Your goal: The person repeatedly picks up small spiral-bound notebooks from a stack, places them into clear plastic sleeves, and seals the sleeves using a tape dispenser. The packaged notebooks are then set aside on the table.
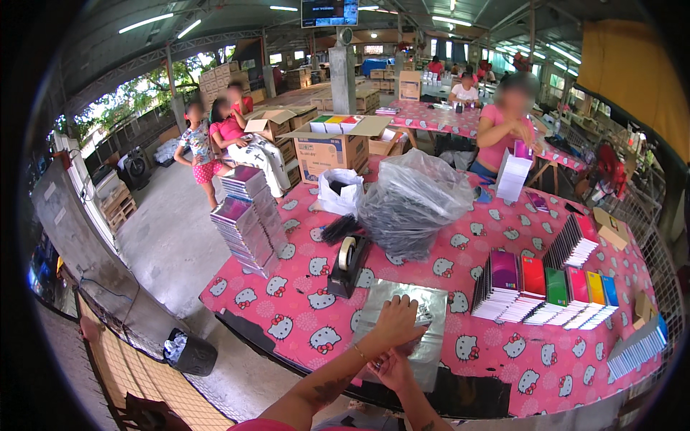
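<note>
Flat, clear plastic bag [433, 334] on pink patterned table [492, 361], long axis running away from body. Left hand [399, 320] lies palm-down, farther up; right hand [393, 370], curled, nearer. Either pinch: cannot tell, fingertips obscured.

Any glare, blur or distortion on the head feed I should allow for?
Head view throughout: fisheye bends the edge of the pink-covered table, with black at the rim; glare on the clear plastic sheet; ceiling tube lights glow white; the nearest co-worker's head is blurred; the right-hand notebook row looks fairly crisp.
</note>
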`<action>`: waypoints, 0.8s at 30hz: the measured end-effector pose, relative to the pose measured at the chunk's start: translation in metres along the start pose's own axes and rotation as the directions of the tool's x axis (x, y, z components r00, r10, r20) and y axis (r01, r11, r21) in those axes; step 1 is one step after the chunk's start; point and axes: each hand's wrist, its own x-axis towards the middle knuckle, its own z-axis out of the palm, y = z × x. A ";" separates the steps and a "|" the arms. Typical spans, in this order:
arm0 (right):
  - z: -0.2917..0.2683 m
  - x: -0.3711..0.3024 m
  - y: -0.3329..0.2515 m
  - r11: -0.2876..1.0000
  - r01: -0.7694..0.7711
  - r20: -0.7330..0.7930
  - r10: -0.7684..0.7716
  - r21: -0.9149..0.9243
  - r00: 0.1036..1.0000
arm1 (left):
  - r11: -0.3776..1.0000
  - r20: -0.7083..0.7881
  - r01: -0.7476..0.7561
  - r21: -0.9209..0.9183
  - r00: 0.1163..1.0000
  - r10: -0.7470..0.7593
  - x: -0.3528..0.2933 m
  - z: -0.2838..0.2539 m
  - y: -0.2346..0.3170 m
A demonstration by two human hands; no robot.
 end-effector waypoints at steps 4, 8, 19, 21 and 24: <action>-0.009 0.001 -0.001 1.000 -0.001 0.071 0.002 -0.013 0.997 | 1.000 0.000 -0.013 -0.010 1.000 0.013 -0.001 -0.005 0.002; -0.016 -0.066 -0.027 0.682 0.016 0.260 0.257 -0.731 0.931 | 1.000 0.020 0.008 0.012 1.000 -0.008 0.001 -0.006 -0.004; -0.087 -0.176 -0.086 0.235 -0.520 -0.374 0.465 -0.821 0.802 | 1.000 0.063 -0.018 -0.005 0.998 0.018 0.005 -0.014 0.005; -0.091 -0.179 -0.079 0.148 -0.446 -0.344 0.443 -0.883 0.828 | 1.000 0.130 -0.019 -0.012 0.991 0.020 0.012 -0.014 0.006; -0.078 -0.166 -0.066 0.278 -0.208 -0.116 0.314 -0.938 0.942 | 0.982 0.013 0.026 -0.190 1.000 -0.024 0.002 -0.023 0.009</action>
